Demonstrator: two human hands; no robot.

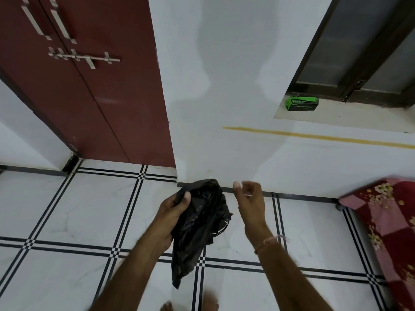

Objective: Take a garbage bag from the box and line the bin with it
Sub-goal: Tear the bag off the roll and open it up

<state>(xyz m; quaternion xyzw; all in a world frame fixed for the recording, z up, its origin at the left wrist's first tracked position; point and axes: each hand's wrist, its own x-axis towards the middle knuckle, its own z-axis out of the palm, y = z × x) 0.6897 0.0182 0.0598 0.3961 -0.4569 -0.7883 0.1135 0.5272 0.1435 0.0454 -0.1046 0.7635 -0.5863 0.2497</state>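
White tiled floor (67,209) with black grid lines filled the lower half of the frame, and a pale wall (224,86) rose above it, with a dark red door (89,90) at the upper left. A floral red quilt (386,221) showed at the right edge. In the centre the black garbage bag (199,230) hung crumpled, its long axis running from the top centre down towards the bottom of the frame. The left hand (174,212) gripped it near its upper end, thumb pressed over the plastic. The right hand (249,198) hovered just to the bag's right, apart from it, fingers loosely curled round nothing, and was probably best placed to catch the upper edge and spread it. The green box (302,103) sat on a ledge at the upper right. No bin was in view.
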